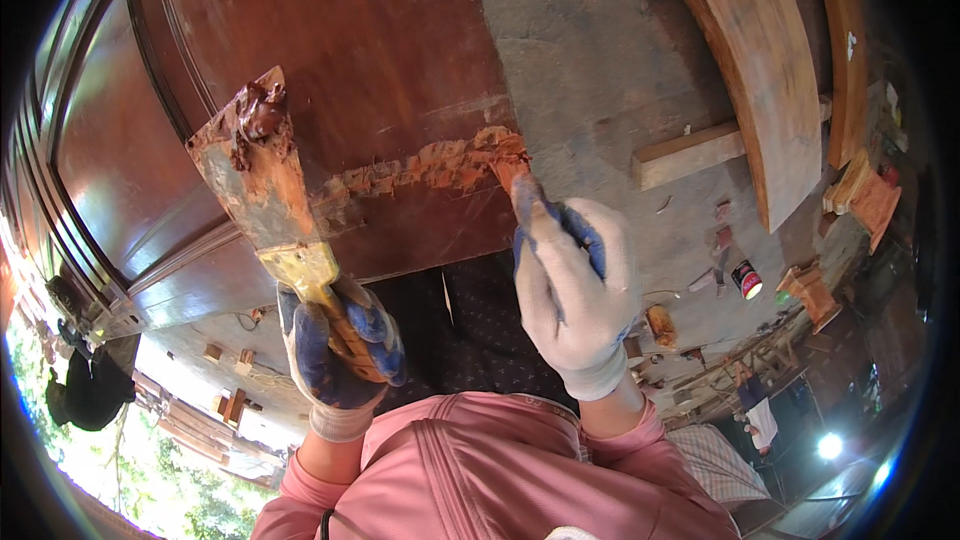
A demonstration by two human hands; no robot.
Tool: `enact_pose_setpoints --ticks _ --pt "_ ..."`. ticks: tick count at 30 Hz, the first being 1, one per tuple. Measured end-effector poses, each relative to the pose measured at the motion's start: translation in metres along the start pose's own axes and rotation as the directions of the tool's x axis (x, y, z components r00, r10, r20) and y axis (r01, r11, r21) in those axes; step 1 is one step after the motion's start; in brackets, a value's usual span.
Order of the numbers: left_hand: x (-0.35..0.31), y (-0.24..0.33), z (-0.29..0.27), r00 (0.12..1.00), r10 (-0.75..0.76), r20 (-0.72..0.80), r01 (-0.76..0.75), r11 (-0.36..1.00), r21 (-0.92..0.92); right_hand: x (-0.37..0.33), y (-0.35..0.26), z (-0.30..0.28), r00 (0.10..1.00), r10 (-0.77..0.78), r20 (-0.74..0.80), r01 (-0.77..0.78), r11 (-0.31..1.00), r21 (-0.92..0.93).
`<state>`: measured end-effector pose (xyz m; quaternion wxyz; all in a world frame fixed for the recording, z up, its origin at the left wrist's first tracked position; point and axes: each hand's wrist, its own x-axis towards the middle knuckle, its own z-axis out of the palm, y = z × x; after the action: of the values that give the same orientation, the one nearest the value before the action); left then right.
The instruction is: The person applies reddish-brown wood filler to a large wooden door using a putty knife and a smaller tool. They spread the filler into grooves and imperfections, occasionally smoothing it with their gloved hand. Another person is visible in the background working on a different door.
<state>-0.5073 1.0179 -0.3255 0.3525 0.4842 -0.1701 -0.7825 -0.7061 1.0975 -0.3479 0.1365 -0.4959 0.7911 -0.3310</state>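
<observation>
My left hand (338,345), in a white glove with a blue palm, is closed round the handle of a wide putty knife (265,205). Its blade points up and away, smeared with orange-brown filler, and a dark wet lump of filler (262,118) sits near the blade's edge. My right hand (575,285), gloved alike, pinches a small filler-smeared scraper (508,168), whose handle is hidden in the fingers. The tip of that scraper touches the right end of a rough filler strip (420,168), which runs across a glossy red-brown wooden panel (350,50).
Framed panelling (140,150) rises at the left. A curved plank (750,60) rests over a wooden block (690,153) at the right. Beyond lie a small can (746,280) and carved wooden pieces (810,297) on the grey floor (590,70). Another person (757,415) is in the right background.
</observation>
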Motion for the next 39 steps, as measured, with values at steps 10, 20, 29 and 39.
enact_pose_setpoints --ticks 10,20,29,39 --pt "-0.001 0.002 -0.002 0.995 -0.053 0.081 0.045 0.995 0.089 0.002 -0.004 -0.003 0.999 0.001 0.035 -0.004 0.997 0.078" --pt "0.002 0.003 -0.001 0.995 -0.045 0.090 0.037 0.995 0.089 -0.007 0.016 -0.002 0.919 0.395 0.006 -0.337 0.776 0.533" --pt "0.004 0.001 0.009 0.998 -0.038 0.056 0.030 0.990 0.136 -0.007 0.030 0.021 0.976 0.205 -0.073 -0.160 0.902 0.400" --pt "0.006 -0.001 0.009 0.996 -0.035 0.082 0.023 0.990 0.141 -0.006 0.026 0.007 0.992 0.035 -0.123 -0.018 0.990 0.141"
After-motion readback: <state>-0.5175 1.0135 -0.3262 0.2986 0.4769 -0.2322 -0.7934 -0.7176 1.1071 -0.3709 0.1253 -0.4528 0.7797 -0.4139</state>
